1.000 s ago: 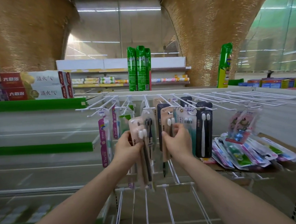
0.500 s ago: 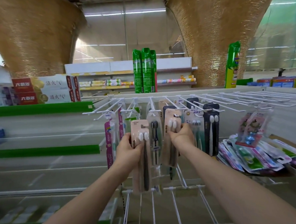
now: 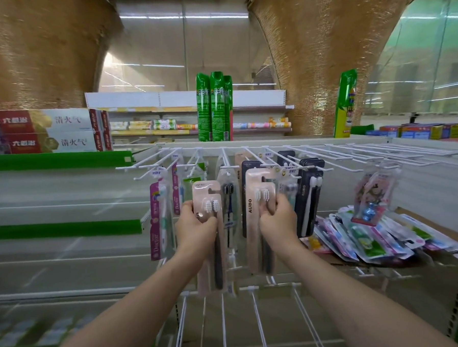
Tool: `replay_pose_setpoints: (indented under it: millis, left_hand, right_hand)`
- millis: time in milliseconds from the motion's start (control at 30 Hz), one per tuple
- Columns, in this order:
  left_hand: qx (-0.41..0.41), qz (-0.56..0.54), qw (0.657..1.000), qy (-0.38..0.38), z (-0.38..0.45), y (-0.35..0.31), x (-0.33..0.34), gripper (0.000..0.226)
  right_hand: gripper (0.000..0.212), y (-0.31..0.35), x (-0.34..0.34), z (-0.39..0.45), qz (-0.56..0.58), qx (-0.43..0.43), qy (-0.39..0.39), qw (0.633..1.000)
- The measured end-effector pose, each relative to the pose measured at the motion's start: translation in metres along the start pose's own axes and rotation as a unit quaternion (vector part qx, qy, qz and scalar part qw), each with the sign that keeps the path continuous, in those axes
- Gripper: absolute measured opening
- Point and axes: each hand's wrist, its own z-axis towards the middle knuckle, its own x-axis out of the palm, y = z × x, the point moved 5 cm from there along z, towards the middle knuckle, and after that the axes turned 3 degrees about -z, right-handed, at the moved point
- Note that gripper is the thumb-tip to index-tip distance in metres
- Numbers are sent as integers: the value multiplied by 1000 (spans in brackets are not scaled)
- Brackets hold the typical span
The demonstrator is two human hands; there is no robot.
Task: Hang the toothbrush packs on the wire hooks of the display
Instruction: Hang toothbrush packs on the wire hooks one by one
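My left hand grips a beige toothbrush pack upright in front of the white wire hooks. My right hand grips a second beige pack marked AUBO, its top close under a hook beside a dark blue pack. Other packs hang there: a pink Doctor pack, a clear pack and a black AUBO pack. Whether the right-hand pack's hole is on a hook is hidden.
A heap of loose toothbrush packs lies on a cardboard box at the right. A pink character pack hangs over it. Bare hooks stretch to the right. Green spray cans stand above the rack, with white wire rails below.
Both hands have lifted their beige packs higher toward the hooks. The right-hand pack has moved up in front of the dark blue one.
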Motion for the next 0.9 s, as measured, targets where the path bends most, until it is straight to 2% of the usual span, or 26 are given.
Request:
replay_pose_setpoints:
  millis: [233,333,567,767,900]
  left_hand:
    - [24,0,995,-97,-2,-8,-21,25]
    - [32,8,992,-126,1,-10,-36,29]
    - [49,25,993,-101,-1,-13,-41,31]
    - [80,36,993,-82,-4,-19,-32,29]
    - [79,26,993,-79,-1,-17,-28,30]
  right_hand:
    - [16,14,29,-17,-34,-63,102,992]
    - [14,22,46,-12,-52,-50,128,989]
    - [19,28,69,1,-21,-6,134,991]
    - [15,34,72,4,-12,-33,120,992]
    - [14,34,71,7,-6,-17,116,993]
